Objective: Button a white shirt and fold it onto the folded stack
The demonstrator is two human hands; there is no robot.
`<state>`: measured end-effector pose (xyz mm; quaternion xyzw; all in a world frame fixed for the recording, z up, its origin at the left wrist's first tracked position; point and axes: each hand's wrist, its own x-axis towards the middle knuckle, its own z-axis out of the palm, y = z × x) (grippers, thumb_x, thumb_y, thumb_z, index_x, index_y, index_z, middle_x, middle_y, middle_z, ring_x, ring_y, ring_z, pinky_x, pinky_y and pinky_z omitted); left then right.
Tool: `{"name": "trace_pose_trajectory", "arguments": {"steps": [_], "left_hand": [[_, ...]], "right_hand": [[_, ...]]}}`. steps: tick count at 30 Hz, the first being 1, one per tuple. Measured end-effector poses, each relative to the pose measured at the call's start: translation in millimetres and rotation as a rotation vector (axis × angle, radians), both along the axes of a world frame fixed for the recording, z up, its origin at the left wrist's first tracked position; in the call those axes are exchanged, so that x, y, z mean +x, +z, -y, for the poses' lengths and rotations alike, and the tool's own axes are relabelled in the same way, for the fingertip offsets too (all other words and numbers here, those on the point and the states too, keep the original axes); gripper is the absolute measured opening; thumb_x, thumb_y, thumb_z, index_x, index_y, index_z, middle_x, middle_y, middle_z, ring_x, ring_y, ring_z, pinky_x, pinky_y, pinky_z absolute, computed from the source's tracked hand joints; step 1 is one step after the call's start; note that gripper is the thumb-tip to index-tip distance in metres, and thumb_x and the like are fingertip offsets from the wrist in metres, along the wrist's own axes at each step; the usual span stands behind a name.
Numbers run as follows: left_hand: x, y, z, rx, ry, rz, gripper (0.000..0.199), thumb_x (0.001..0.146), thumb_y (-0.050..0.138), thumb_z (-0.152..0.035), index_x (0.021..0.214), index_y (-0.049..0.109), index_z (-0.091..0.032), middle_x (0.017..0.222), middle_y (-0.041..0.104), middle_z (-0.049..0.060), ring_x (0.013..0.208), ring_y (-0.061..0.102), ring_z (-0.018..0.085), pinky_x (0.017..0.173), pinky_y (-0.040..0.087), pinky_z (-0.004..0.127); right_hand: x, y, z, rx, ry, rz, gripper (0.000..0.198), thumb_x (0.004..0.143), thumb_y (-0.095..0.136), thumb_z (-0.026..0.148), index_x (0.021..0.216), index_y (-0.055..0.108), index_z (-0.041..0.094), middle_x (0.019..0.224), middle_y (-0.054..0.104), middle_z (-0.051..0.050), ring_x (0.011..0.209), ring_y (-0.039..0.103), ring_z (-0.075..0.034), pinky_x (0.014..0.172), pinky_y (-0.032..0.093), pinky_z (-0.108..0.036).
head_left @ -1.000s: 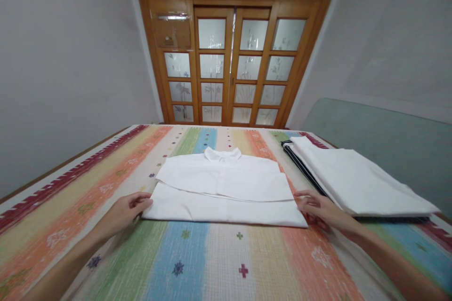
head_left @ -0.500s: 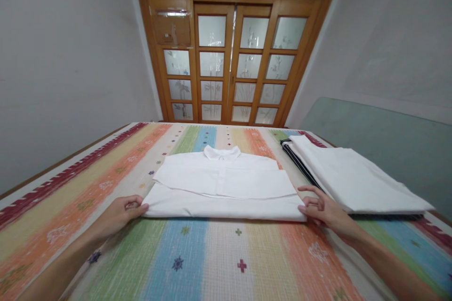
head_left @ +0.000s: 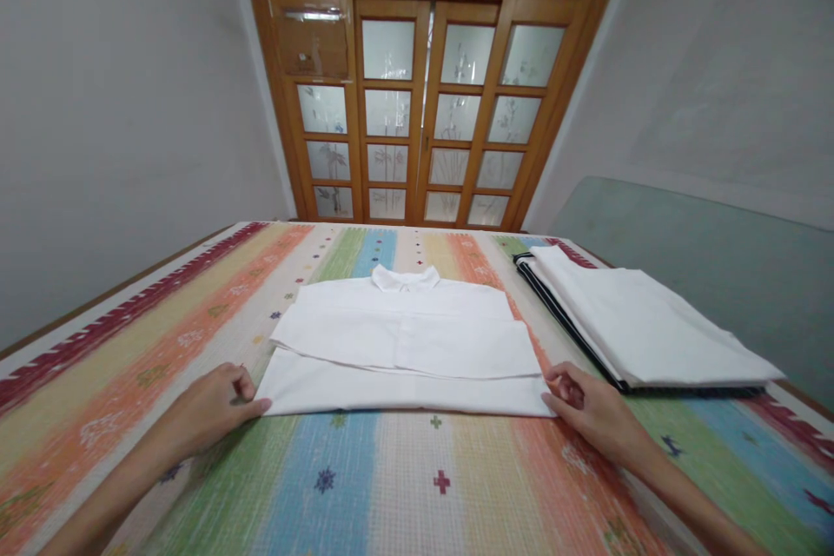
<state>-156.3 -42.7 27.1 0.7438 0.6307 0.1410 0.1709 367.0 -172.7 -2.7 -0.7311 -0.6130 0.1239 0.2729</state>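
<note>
A white collared shirt (head_left: 404, 339) lies folded into a wide, low bundle, its collar at the far side and its lower part turned up over the front. At the near left corner, my left hand (head_left: 225, 395) has its thumb on the fabric, with the fingers curled and partly hidden. My right hand (head_left: 590, 408) pinches the near right corner between thumb and bent fingers. The near folded edge runs straight between both hands, resting on the striped cloth (head_left: 404, 478).
To the right lies a stack of folded clothes, a white garment (head_left: 658, 321) over a black one with pale stripes (head_left: 566, 321). A pale green board (head_left: 684, 234) stands along the right side. Wooden doors with glass panes (head_left: 423, 113) close off the far end.
The shirt's near edge has come slightly closer to me, along with both hands. Its turned-up flap also sits a little lower. The stack on the right has not been touched.
</note>
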Motion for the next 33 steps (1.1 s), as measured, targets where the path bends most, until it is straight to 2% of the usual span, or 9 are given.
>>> {"name": "trace_pose_trajectory", "arguments": {"steps": [3,5,8,10,15,21,27,30,33], "left_hand": [[15,5.4,10,0.160,0.024,-0.049,0.023,0.063,0.061,-0.044,0.064,0.056,-0.022,0.071,0.062,0.003,0.066,0.059,0.022,0.065,0.045,0.031],[30,3.6,18,0.203,-0.069,-0.012,0.023,0.071,0.055,-0.044,0.070,0.059,-0.021,0.075,0.065,0.004,0.071,0.061,0.022,0.071,0.047,0.032],[59,-7.6,27,0.185,-0.310,0.078,0.032,0.084,0.047,-0.045,0.091,0.066,-0.021,0.097,0.069,0.008,0.094,0.062,0.024,0.089,0.047,0.035],[78,-17.3,31,0.165,-0.427,0.102,0.036,0.088,0.043,-0.044,0.106,0.065,-0.021,0.115,0.066,0.009,0.109,0.058,0.024,0.099,0.043,0.038],[109,-29.5,34,0.165,-0.541,0.070,0.042,0.093,0.038,-0.042,0.121,0.060,-0.018,0.130,0.058,0.010,0.122,0.051,0.024,0.108,0.037,0.042],[127,-26.5,29,0.204,-0.629,0.051,0.042,0.096,0.028,-0.035,0.125,0.055,-0.019,0.125,0.061,0.008,0.119,0.052,0.021,0.107,0.036,0.040],[144,-22.5,4,0.151,-0.674,-0.105,0.039,0.085,0.037,-0.019,0.121,0.052,-0.013,0.120,0.061,0.014,0.112,0.056,0.024,0.100,0.040,0.039],[150,-21.1,-12,0.124,-0.623,-0.182,0.033,0.086,0.035,-0.023,0.107,0.059,-0.012,0.110,0.065,0.016,0.103,0.061,0.026,0.093,0.044,0.040],[149,-23.8,-27,0.107,-0.542,-0.197,0.038,0.090,0.033,-0.031,0.100,0.064,-0.012,0.107,0.068,0.017,0.103,0.063,0.027,0.093,0.044,0.040]], "right_hand": [[-12,2,3,0.095,-0.001,0.232,0.024,0.082,0.051,0.042,0.069,0.058,0.023,0.071,0.062,-0.006,0.068,0.057,-0.021,0.067,0.046,-0.036],[-27,0,4,0.177,0.078,0.305,0.027,0.086,0.047,0.038,0.074,0.064,0.022,0.084,0.067,-0.010,0.081,0.061,-0.025,0.078,0.048,-0.040],[-56,-7,3,0.234,0.300,0.299,0.028,0.090,0.044,0.029,0.096,0.070,0.021,0.104,0.069,-0.011,0.097,0.063,-0.025,0.090,0.050,-0.043],[-77,-13,1,0.253,0.462,0.278,0.033,0.091,0.043,0.024,0.116,0.065,0.022,0.120,0.065,-0.010,0.109,0.061,-0.024,0.096,0.049,-0.043],[-108,-21,-2,0.261,0.724,0.279,0.053,0.089,0.036,0.009,0.140,0.044,0.019,0.141,0.047,-0.009,0.130,0.044,-0.021,0.106,0.042,-0.040],[-123,-15,-14,0.195,0.778,0.258,0.050,0.093,0.035,0.014,0.142,0.039,0.018,0.145,0.042,-0.010,0.133,0.041,-0.019,0.109,0.039,-0.039],[-151,-10,-39,0.122,0.764,0.265,0.049,0.098,0.031,0.028,0.143,0.037,0.012,0.144,0.042,-0.014,0.134,0.039,-0.022,0.112,0.033,-0.041],[-159,-6,-49,0.068,0.733,0.273,0.053,0.099,0.027,0.038,0.143,0.036,0.010,0.143,0.044,-0.015,0.132,0.041,-0.023,0.111,0.033,-0.042],[-155,-2,-61,0.043,0.660,0.259,0.052,0.099,0.023,0.042,0.135,0.045,0.011,0.131,0.056,-0.016,0.122,0.051,-0.024,0.104,0.038,-0.041]]}}
